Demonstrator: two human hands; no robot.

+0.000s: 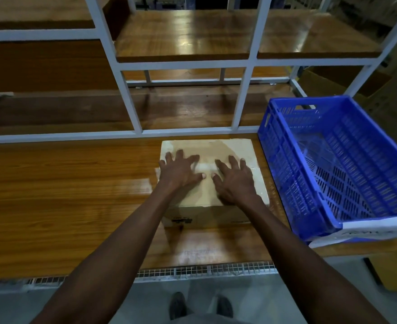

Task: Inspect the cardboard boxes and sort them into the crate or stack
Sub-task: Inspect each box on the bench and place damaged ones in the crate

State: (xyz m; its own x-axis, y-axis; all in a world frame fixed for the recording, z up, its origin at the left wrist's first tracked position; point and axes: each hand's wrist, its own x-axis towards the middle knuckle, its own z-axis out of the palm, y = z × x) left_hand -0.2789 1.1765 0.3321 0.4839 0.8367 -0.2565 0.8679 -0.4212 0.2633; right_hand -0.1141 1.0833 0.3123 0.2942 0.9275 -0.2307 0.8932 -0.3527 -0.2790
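Observation:
A closed cardboard box [218, 148] sits on the wooden table, right of centre, its top sealed with clear tape. My left hand [181, 170] lies flat on the left half of the box top with fingers spread. My right hand [235, 180] lies flat on the right half, fingers spread too, thumbs nearly touching. Neither hand grips the box. A blue slotted plastic crate [286, 164] stands just right of the box, tilted over the table's right edge, with nothing visible inside.
The wooden table [64, 195] stretches to the left. A white metal shelf frame [127, 97] with wooden shelves [183, 36] rises behind the box. Cardboard cartons [328, 83] stand at the far right. My shoes [177, 305] show below the table's front edge.

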